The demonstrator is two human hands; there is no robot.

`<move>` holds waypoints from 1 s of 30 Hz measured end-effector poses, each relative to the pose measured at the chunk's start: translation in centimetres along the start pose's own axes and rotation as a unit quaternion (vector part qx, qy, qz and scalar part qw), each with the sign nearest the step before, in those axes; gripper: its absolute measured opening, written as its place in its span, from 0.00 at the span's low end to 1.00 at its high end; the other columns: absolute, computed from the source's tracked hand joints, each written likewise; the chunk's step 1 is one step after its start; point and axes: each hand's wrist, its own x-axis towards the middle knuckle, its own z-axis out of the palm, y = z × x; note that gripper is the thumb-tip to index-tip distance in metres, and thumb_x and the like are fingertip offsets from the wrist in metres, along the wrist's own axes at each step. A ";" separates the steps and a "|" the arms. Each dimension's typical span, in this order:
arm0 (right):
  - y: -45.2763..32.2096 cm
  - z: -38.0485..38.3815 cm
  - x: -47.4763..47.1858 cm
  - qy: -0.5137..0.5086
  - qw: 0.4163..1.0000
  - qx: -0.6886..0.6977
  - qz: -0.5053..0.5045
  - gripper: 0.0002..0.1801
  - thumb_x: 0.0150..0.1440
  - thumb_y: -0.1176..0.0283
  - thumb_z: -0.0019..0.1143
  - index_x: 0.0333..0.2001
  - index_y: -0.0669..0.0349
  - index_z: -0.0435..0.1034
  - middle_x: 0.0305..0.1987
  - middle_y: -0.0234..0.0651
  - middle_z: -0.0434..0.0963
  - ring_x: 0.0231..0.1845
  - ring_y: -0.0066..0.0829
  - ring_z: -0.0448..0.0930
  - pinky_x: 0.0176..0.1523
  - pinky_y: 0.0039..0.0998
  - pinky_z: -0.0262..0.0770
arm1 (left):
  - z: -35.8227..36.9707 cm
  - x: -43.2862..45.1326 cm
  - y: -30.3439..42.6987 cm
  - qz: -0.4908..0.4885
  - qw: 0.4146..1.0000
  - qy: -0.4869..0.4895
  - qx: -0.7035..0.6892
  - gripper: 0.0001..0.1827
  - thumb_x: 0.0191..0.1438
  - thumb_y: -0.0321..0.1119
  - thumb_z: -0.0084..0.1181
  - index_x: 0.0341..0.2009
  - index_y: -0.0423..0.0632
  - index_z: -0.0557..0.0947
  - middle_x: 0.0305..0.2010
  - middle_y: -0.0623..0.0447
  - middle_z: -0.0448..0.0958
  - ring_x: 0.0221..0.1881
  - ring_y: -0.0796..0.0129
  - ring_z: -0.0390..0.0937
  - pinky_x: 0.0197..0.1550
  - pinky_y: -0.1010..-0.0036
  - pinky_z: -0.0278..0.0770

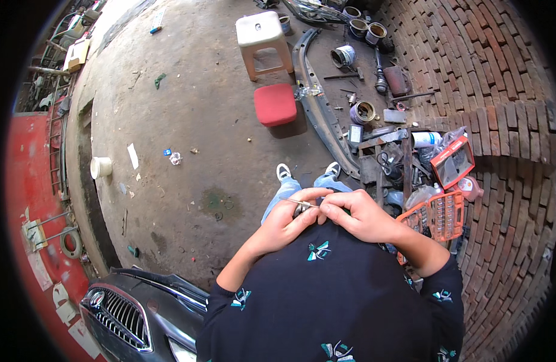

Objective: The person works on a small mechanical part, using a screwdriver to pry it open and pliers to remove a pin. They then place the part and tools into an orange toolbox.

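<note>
Close to my body, both hands meet over a small metal part (301, 206) with a thin rod sticking out to the left. My left hand (284, 221) is curled around this part, holding it between thumb and fingers. From the other side, the thumb and bent fingers of my right hand (359, 215) pinch its right end. Much of the part lies hidden behind the fingers, so its exact kind is unclear. Under the hands are my dark shirt (318, 289) with insect motifs and my jeans (282, 194).
Ahead stand a red-topped stool (275, 104) and a white plastic stool (259, 29). A long car body beam (321, 108) lies beside them. To the right, an orange socket set case (445, 215) sits on a cluttered rack by a brick wall (499, 203). A car's front grille (119, 316) is lower left.
</note>
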 end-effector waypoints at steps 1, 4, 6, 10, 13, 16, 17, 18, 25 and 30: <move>0.2 0.0 -0.1 -0.003 1.000 -0.002 -0.006 0.14 0.63 0.67 0.46 0.32 0.66 0.73 0.28 0.40 0.77 0.32 0.29 0.78 0.40 0.30 0.72 | -0.1 -0.1 0.5 -0.013 1.000 -0.011 0.010 0.22 0.63 0.35 0.48 0.58 0.39 0.70 0.45 0.52 0.75 0.42 0.74 0.72 0.47 0.77 0.69; 0.5 0.0 -0.2 -0.025 1.000 -0.015 -0.003 0.14 0.63 0.67 0.46 0.31 0.66 0.72 0.27 0.39 0.76 0.30 0.29 0.77 0.39 0.30 0.71 | -0.2 -0.2 0.0 0.014 0.998 -0.054 0.010 0.21 0.63 0.32 0.46 0.60 0.39 0.68 0.48 0.51 0.73 0.50 0.71 0.70 0.54 0.74 0.67; 0.1 -0.4 -0.6 -0.064 0.997 -0.018 0.037 0.13 0.64 0.69 0.45 0.31 0.65 0.72 0.27 0.36 0.76 0.31 0.26 0.76 0.39 0.28 0.71 | -0.1 -0.3 -0.3 0.038 0.996 -0.071 0.041 0.19 0.62 0.28 0.44 0.57 0.38 0.70 0.53 0.48 0.72 0.54 0.64 0.69 0.59 0.71 0.64; 0.0 -0.3 -0.8 -0.094 0.994 0.000 0.064 0.17 0.65 0.66 0.44 0.28 0.66 0.69 0.23 0.33 0.73 0.26 0.24 0.72 0.35 0.28 0.70 | -0.1 -0.2 0.0 0.046 0.991 -0.103 0.071 0.14 0.62 0.27 0.44 0.51 0.38 0.73 0.55 0.46 0.71 0.54 0.57 0.71 0.58 0.68 0.66; 0.0 -0.3 -0.9 -0.101 0.993 0.001 0.067 0.18 0.65 0.64 0.44 0.26 0.66 0.68 0.21 0.34 0.72 0.24 0.25 0.72 0.33 0.29 0.70 | -0.1 -0.2 0.2 0.006 0.990 -0.126 0.070 0.15 0.61 0.27 0.44 0.52 0.38 0.73 0.55 0.45 0.71 0.53 0.57 0.72 0.57 0.68 0.68; 0.0 -0.4 -1.1 -0.108 0.992 -0.005 0.065 0.18 0.66 0.64 0.43 0.26 0.65 0.67 0.21 0.34 0.71 0.23 0.25 0.70 0.33 0.28 0.69 | 0.0 -0.2 0.1 0.029 0.988 -0.123 0.088 0.16 0.60 0.26 0.46 0.52 0.38 0.72 0.50 0.44 0.74 0.47 0.57 0.75 0.51 0.68 0.71; 0.1 -0.3 -1.1 -0.113 0.992 -0.006 0.061 0.18 0.66 0.65 0.43 0.26 0.64 0.66 0.21 0.32 0.70 0.23 0.23 0.69 0.32 0.27 0.68 | -0.1 -0.2 0.0 0.030 0.988 -0.124 0.088 0.16 0.60 0.26 0.46 0.52 0.38 0.72 0.49 0.44 0.75 0.46 0.57 0.76 0.50 0.68 0.71; 0.1 -0.4 -1.2 -0.117 0.991 -0.007 0.057 0.17 0.67 0.66 0.42 0.26 0.63 0.65 0.21 0.31 0.68 0.23 0.21 0.67 0.31 0.26 0.67 | -0.1 -0.1 0.0 0.036 0.987 -0.124 0.095 0.16 0.59 0.26 0.47 0.53 0.39 0.72 0.47 0.44 0.75 0.44 0.57 0.76 0.49 0.68 0.71; -0.3 -0.3 -1.5 -0.134 0.988 -0.004 0.080 0.18 0.66 0.64 0.42 0.27 0.64 0.65 0.21 0.33 0.68 0.23 0.25 0.68 0.31 0.28 0.67 | -0.3 -0.3 -0.3 0.047 0.980 -0.147 0.129 0.18 0.58 0.27 0.49 0.54 0.43 0.70 0.37 0.43 0.77 0.38 0.55 0.77 0.43 0.68 0.73; -0.4 -0.1 -1.6 -0.139 0.986 -0.006 0.092 0.19 0.66 0.61 0.43 0.27 0.63 0.68 0.21 0.38 0.71 0.21 0.33 0.71 0.31 0.33 0.68 | -0.5 -0.4 -0.1 0.030 0.976 -0.173 0.126 0.17 0.58 0.27 0.49 0.53 0.42 0.70 0.40 0.43 0.76 0.40 0.54 0.76 0.45 0.67 0.72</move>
